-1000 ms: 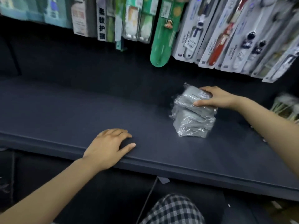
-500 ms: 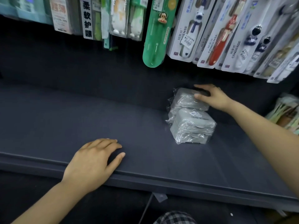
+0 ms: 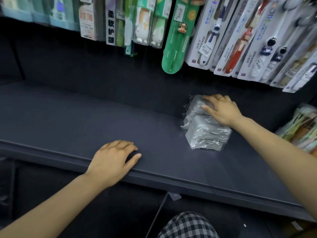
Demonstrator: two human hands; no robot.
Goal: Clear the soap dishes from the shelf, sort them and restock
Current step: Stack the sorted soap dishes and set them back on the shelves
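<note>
"CONDENSE" runs lengthwise down several white toothbrush packs hanging far right, w/ Chinese chars 珂帝丝 just above the word on at least three of them. Far centre-left, a narrow white pack carries bold black vertical chars 柔软护龈. Left of it, a pale card shows red chars, approx 超薄, blurred. Small sticker text on the packs is too fine to read. The print on the wrapped soap dishes can't be read.

Soap dishes — pale grey, in clear wrap. Shelf — dark navy. Hanging toothbrush case green; trousers black-and-white check.
</note>
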